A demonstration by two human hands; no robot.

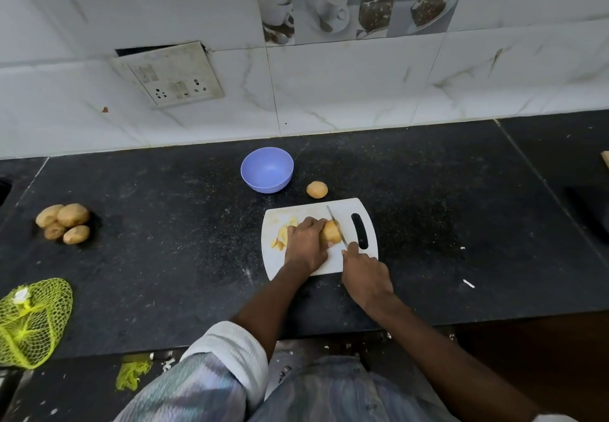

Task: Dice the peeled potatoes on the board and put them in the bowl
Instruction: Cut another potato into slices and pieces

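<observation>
Peeled potato (330, 232) lies on the white cutting board (342, 261), about mid-board, yellow flesh showing. Left hand (304, 242) covers its left side, fingers curled over the top and gripping it down against the board. Knife (336, 225) blade rests across the potato's right end, tip pointing toward the wall, edge down on the flesh. Right hand (364, 273) holds the knife handle at the board's near edge, fingers wrapped round it, forefinger stretched along the top; the handle itself is hidden inside the grip.

Cut pieces (281, 237) lie in a loose scatter on the left part of the board, just beyond the left hand. The board's handle slot (360, 230) is on its right side. The board sits near the middle of the black tabletop (461, 191), slightly skewed to its edges.

A second peeled potato (317, 189) rests on the tabletop just off the board's far edge, apart from it. Purple bowl (267, 170) stands upright left of that potato, nearer the wall; nothing visible inside it.

Four unpeeled potatoes (64, 223) huddle together toward the tabletop's left edge, well apart from the board. A yellow-green mesh bag (33, 322) lies slack at the near left corner. A switch plate (171, 73) hangs tilted on the tiled wall behind.
</observation>
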